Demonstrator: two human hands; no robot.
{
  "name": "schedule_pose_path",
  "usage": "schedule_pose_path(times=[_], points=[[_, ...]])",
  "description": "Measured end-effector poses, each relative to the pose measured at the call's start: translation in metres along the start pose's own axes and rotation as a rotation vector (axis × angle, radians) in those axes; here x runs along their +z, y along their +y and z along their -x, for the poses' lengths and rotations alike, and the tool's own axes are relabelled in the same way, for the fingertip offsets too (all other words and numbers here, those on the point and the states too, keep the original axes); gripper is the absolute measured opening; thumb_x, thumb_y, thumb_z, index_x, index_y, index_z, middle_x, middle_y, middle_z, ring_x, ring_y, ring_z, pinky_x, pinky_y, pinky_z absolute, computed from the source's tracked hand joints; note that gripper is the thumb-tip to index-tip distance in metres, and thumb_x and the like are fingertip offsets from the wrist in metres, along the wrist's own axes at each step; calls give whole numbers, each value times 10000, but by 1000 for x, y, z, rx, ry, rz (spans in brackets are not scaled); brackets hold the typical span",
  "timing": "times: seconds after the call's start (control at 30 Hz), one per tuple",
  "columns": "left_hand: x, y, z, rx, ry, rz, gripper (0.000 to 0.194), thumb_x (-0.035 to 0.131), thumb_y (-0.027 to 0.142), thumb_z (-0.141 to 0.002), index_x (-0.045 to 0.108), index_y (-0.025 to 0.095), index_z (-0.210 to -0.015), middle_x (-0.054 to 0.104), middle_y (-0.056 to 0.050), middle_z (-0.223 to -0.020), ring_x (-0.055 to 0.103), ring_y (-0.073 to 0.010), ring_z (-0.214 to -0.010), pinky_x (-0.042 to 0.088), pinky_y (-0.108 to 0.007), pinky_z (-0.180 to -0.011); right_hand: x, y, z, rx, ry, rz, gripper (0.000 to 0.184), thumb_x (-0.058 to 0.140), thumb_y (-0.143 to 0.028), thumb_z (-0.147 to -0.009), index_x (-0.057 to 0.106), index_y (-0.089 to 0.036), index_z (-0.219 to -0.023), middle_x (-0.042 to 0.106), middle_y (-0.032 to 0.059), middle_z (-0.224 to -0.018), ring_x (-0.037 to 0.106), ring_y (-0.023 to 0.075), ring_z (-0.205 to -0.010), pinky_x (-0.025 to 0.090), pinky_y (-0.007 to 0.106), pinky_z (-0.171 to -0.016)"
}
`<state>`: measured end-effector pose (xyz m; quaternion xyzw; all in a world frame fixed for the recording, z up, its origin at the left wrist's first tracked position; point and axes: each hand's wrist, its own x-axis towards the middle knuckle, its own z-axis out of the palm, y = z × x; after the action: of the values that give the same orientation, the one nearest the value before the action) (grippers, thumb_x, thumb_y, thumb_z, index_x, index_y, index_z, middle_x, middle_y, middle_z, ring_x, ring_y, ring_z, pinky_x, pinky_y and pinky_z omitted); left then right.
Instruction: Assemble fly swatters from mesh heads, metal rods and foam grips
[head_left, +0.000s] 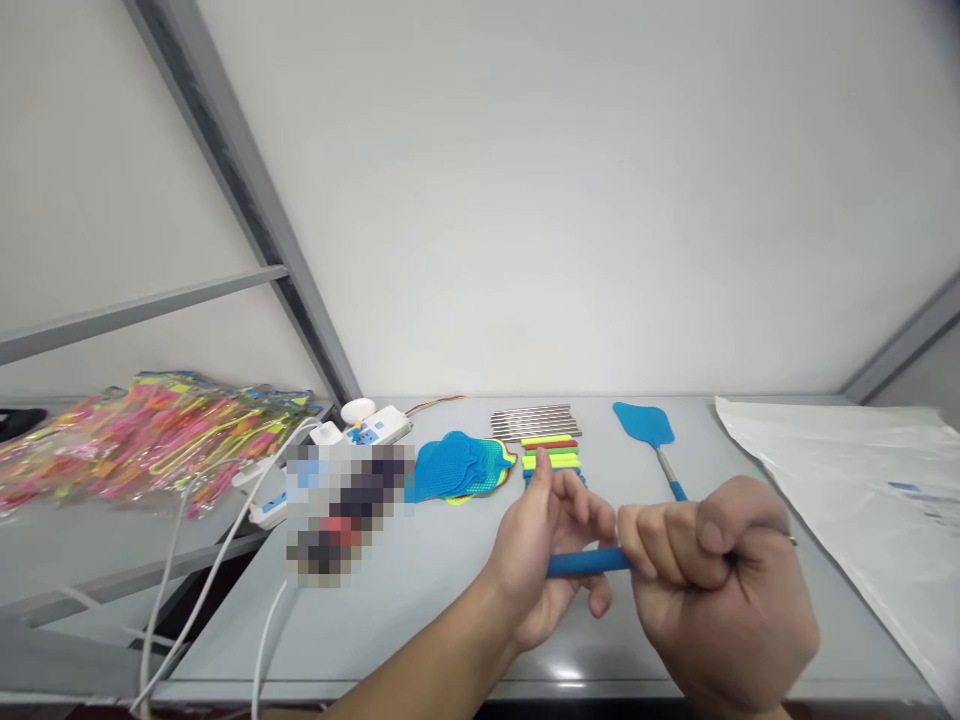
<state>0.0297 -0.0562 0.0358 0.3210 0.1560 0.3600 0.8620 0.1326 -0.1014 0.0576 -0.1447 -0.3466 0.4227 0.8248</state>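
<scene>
My right hand [720,590] is closed in a fist around a blue handle tube [592,562], held roughly level above the table. A small metal tip [793,541] pokes out at the far side of the fist. My left hand [536,560] has its fingers apart and loosely curved, with the tube's left end against its palm. Behind the hands lie several coloured handle tubes [551,460] and a row of metal rods [534,422]. To their left is a stack of blue flyswatter heads [457,465]. An assembled blue flyswatter [646,424] lies behind my right hand.
A white plastic sheet [840,480] covers the table's right side. At left are a power strip [382,427], white cables [214,570], a blurred-out patch [349,515] and bagged colourful items [187,430]. A grey metal post [247,190] rises beside them.
</scene>
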Motion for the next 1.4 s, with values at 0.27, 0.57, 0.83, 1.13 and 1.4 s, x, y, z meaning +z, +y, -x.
schedule_pose_path(times=[0.27,0.57,0.83,1.13,1.4], points=[[17,-21,-12,-234,-80,-552,254,487,472,-928,434,239,-1015,370,95,-591,238,-40,-387,365,-150,-346,-41,-24,-34,346,162,58,172,419,-269,-943,566,-210,-875,368,-66,-545,405,90,-510,444,264,-606],[20,-56,-49,-234,87,-650,276,378,501,-964,450,235,-982,339,86,-602,263,-62,-450,321,-174,-426,-124,-45,-62,456,24,723,360,415,-488,-950,575,-196,-815,574,6,-697,563,158,-674,454,295,-649],[10,-71,-49,-215,267,-384,337,406,523,-948,499,205,-887,327,101,-529,184,-34,-327,299,-160,-339,-116,-28,-76,638,-401,1040,271,477,-407,-932,620,-210,-814,594,-24,-648,565,140,-665,430,251,-685],[-38,-25,21,26,583,24,386,427,531,-925,398,207,-717,346,88,-525,161,-40,-320,235,-160,-295,-94,22,-88,550,-842,1466,263,427,-373,-945,646,-235,-985,686,46,-940,620,214,-849,427,317,-737],[-77,2,53,119,715,-36,365,457,534,-895,411,210,-733,382,91,-516,208,-45,-313,280,-165,-313,-13,135,-66,10,-1167,1706,313,519,-360,-915,626,-188,-1153,620,131,-1067,577,278,-967,444,386,-792]])
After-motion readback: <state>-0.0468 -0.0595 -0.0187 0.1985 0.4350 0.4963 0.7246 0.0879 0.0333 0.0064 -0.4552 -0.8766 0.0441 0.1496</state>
